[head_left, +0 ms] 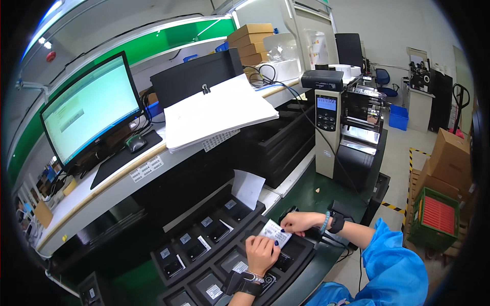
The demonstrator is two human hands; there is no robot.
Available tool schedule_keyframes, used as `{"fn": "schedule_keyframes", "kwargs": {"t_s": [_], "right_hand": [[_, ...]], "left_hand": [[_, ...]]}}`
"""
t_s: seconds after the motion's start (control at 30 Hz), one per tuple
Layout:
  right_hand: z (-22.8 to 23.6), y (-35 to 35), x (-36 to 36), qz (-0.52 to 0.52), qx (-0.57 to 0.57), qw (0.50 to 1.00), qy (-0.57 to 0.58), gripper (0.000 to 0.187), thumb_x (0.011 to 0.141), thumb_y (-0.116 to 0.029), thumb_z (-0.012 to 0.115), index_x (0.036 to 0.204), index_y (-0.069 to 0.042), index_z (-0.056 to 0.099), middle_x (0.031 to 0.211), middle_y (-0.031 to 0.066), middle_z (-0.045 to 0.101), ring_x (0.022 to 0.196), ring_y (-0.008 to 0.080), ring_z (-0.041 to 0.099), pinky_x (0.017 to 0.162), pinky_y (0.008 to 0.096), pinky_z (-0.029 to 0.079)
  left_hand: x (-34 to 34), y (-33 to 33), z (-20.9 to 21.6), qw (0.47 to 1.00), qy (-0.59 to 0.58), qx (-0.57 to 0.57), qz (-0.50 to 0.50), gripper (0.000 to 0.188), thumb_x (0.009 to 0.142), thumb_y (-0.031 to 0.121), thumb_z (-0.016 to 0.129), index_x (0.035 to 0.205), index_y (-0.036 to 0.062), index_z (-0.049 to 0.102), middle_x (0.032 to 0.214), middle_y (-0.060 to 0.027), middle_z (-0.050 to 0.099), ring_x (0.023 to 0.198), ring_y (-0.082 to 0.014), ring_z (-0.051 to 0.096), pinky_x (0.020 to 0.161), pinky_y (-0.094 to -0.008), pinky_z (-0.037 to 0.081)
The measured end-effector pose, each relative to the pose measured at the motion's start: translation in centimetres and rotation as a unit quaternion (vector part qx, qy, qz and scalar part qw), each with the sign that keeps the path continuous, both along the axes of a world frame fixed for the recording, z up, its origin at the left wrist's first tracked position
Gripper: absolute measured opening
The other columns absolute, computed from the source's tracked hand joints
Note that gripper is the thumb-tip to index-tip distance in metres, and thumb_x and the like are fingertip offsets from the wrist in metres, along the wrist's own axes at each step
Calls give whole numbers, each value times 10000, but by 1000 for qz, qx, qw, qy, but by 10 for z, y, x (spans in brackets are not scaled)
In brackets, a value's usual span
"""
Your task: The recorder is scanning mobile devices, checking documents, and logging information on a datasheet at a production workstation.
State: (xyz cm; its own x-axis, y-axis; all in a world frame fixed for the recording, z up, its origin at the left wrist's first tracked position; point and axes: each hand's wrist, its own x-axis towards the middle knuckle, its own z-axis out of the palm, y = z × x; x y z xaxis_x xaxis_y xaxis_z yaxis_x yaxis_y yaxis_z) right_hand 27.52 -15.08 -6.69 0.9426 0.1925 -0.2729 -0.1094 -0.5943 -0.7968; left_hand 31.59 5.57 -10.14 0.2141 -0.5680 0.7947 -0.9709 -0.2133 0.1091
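Observation:
A small white printed label [274,230] lies tilted between my two hands, above a black foam tray [301,253]. My left hand [261,253] has its fingers curled at the label's near edge, with the thumb against it. At the label's right end, my right hand [302,223] is closed in a pinch on it. Beneath them, the tray's compartments hold flat dark devices, one with a white sticker [214,291]. Just behind stands another black tray [168,245] with several dark devices in its recesses. Whether the label is stuck to something underneath is hidden.
A label printer [327,132] stands on the green bench at the right. Left of it, a shelf carries a monitor [92,107], a mouse [136,143] and a clipped paper stack [219,115]. A loose white sheet [248,188] leans by the far tray. Cables hang near my right arm.

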Motion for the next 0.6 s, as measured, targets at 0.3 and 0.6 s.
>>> {"fn": "schedule_keyframes", "kwargs": {"t_s": [0.3, 0.6], "right_hand": [[-8, -4, -17, -234, -250, 910, -235, 427, 845, -406, 567, 924, 12, 598, 742, 185, 646, 675, 367, 638, 625, 409, 516], [-49, -43, -13, -155, 46, 987, -15, 320, 859, -330, 572, 895, -13, 595, 630, 61, 578, 632, 123, 560, 585, 237, 416]], "left_hand": [[3, 2, -5, 991, 96, 91, -34, 105, 818, 189, 571, 833, 106, 634, 896, 5, 618, 968, -175, 519, 910, -417, 299], [31, 53, 16, 957, 233, 150, 80, 354, 805, 215, 577, 1152, 147, 559, 1201, -58, 505, 1133, -265, 439, 972, -409, 303]]}}
